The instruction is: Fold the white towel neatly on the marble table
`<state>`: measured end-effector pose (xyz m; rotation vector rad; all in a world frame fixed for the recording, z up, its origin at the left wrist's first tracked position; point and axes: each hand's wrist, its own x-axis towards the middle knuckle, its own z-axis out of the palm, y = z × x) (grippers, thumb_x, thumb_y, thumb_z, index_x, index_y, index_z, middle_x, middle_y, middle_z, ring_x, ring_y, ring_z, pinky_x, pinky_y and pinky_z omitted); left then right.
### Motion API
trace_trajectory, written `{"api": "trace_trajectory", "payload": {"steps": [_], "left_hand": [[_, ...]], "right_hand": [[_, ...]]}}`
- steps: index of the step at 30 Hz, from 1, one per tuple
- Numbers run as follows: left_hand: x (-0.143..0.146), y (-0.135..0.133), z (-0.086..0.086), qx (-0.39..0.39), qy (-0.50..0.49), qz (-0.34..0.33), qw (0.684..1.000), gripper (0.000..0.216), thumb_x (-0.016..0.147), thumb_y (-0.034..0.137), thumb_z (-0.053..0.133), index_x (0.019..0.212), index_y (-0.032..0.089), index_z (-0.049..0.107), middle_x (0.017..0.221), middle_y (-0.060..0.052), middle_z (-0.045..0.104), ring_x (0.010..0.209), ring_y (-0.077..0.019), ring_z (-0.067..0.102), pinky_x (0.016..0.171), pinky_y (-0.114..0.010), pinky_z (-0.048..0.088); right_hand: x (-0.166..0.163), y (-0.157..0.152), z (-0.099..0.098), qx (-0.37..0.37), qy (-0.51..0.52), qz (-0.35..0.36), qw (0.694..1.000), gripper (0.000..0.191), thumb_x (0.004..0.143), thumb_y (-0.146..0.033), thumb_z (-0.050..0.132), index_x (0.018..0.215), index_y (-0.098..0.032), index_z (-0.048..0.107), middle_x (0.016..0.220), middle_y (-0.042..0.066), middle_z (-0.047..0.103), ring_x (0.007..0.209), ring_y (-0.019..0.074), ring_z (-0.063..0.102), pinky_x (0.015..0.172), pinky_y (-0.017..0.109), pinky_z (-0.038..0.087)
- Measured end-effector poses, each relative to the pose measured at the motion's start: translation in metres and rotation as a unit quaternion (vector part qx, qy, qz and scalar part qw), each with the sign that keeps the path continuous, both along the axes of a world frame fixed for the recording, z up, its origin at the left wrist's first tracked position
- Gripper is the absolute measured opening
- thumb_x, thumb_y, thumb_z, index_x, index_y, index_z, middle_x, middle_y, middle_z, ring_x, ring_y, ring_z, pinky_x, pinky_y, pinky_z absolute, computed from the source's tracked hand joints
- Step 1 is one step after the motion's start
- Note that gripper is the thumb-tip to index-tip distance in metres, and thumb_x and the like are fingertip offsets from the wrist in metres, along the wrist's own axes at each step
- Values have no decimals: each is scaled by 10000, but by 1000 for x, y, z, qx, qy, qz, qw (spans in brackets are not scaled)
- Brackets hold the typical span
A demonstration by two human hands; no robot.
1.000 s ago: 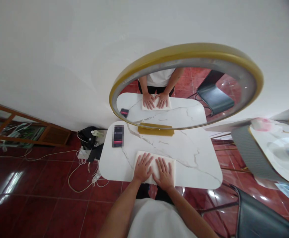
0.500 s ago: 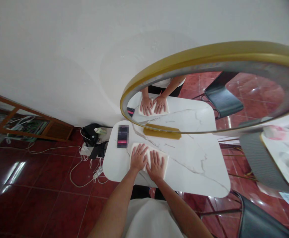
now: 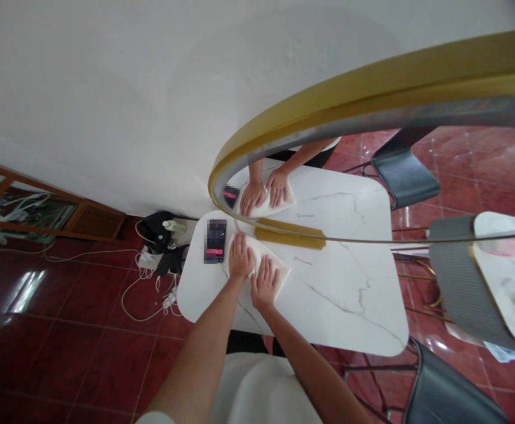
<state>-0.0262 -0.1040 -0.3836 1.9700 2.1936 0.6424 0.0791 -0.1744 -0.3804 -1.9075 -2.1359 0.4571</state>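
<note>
A white cloth (image 3: 260,246) lies on the white marble-patterned table (image 3: 328,318), turned at a slant with one corner pointing right. My left hand (image 3: 240,259) rests flat on the cloth's left part, fingers stretched forward. Beside it and a little nearer to me, my right hand (image 3: 265,284) presses flat on the cloth's right part, its fingers also extended. The palms hide part of the cloth. Just left of my left hand is a dark phone (image 3: 215,241) with a pink strip, partly blurred. Both hands and the cloth are reflected in the mirror (image 3: 319,176).
The mirror's gold rim (image 3: 310,100) overhangs the table's back, above a gold base (image 3: 290,234). A dark chair (image 3: 447,383) stands at the right front. Left of the table, cables and a power strip (image 3: 169,297) lie on red tiles beside a black bag (image 3: 158,231).
Both hands have slid with the cloth toward the table's back left, closer to the phone. The cloth has turned clockwise, and the camera view has shifted slightly.
</note>
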Motion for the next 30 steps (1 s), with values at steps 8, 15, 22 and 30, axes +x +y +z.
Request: {"api": "trace_trajectory", "payload": {"steps": [8,15,22,30], "left_hand": [[-10,31,-3,-6,6,-29,1000,581,915,233,307,1459,81,171,1497,-149,281,1404,-217,202,1141,-422,243],[-17,45,-9,-11,10,-77,997,548,911,238,311,1424,50,260,1464,-170,342,1394,-229,232,1137,-425,251],[-18,46,-8,-12,15,-80,997,543,913,233,305,1430,74,258,1456,-154,363,1385,-224,260,1137,-436,251],[-7,25,-1,1,14,-56,998,561,925,225,292,1456,85,179,1487,-143,309,1403,-214,205,1142,-428,232]], "right_hand": [[-15,15,3,-19,4,2,1000,728,939,-419,274,1463,-95,-114,1534,138,125,1413,262,93,1123,507,94],[-18,22,0,-4,10,2,1000,728,934,-414,277,1465,-93,-104,1534,155,98,1411,271,94,1112,541,66],[-12,22,3,-3,-4,22,1000,740,928,-422,315,1472,-94,-66,1533,149,115,1413,252,93,1125,516,47],[18,15,4,11,-13,85,996,710,917,-400,342,1481,-109,23,1529,122,165,1408,250,123,1131,499,48]]}}
